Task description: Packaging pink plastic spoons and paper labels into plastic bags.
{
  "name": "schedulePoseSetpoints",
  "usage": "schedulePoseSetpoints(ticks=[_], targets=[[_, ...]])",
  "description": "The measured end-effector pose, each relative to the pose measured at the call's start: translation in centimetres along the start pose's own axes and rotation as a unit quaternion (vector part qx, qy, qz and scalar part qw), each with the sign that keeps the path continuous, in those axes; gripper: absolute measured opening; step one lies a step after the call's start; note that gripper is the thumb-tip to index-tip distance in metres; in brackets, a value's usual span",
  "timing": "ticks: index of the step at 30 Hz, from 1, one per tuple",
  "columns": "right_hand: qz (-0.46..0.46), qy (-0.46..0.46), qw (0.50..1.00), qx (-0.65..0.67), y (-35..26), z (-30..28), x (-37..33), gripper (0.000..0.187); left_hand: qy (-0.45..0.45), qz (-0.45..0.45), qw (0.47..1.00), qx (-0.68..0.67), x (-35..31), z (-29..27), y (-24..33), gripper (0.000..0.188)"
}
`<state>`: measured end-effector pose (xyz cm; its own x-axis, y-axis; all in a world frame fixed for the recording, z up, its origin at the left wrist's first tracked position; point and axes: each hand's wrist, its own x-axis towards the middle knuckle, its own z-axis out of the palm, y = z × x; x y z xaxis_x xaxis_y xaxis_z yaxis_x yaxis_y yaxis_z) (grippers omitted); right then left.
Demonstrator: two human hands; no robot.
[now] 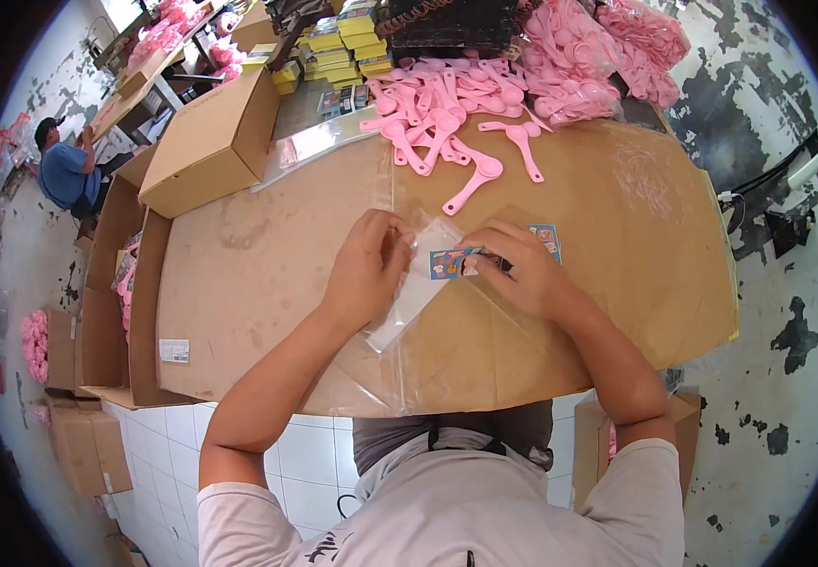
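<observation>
My left hand (364, 269) is closed at the upper left edge of a clear plastic bag (400, 312), pinching it between thumb and fingers. The bag lies slanted on the cardboard-covered table. My right hand (530, 272) grips a small colourful printed card (445, 265) by its right end, holding it over the bag. Whether the card's tip is inside the bag, I cannot tell. A second printed card (548, 238) shows partly from behind my right hand. Beyond both hands lies a pink measuring spoon (486, 170), in front of a loose heap of pink measuring spoons (447, 113).
Bagged pink spoons (574, 57) sit at the back right. Stacks of yellow-edged card packs (333, 57) stand at the back left. A closed carton (211, 142) and an open carton (149, 312) border the table's left side. A person (71, 175) sits at the far left.
</observation>
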<state>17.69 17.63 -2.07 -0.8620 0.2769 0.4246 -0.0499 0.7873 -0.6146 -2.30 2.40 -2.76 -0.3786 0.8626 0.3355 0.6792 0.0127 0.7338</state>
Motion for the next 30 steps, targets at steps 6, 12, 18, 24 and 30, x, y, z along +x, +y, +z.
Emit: schedulePoseSetpoints(ticks=[6, 12, 18, 24, 30], targets=[[0.119, 0.108, 0.983, 0.084, -1.0, -0.3, 0.0, 0.026, -0.010, -0.140, 0.900, -0.412, 0.2, -0.8, 0.2, 0.029], [0.172, 0.093, 0.949, 0.247, 0.1, -0.6, 0.2, 0.027, -0.083, -0.159, 0.894, -0.410, 0.2, -1.2, 0.6, 0.058], [0.201, 0.137, 0.903, 0.354, -0.9, -0.5, 0.5, 0.027, -0.112, -0.146, 0.907, -0.379, -0.5, -0.6, 1.1, 0.072], [0.113, -0.013, 0.987, 0.115, -1.0, -2.0, 0.2, 0.036, -0.123, -0.148, 0.912, -0.361, -0.7, -0.4, 1.7, 0.073], [0.018, 0.063, 0.988, 0.140, -1.6, 1.1, 0.1, 0.040, -0.196, -0.127, 0.935, -0.268, -1.2, -0.2, 2.5, 0.069]])
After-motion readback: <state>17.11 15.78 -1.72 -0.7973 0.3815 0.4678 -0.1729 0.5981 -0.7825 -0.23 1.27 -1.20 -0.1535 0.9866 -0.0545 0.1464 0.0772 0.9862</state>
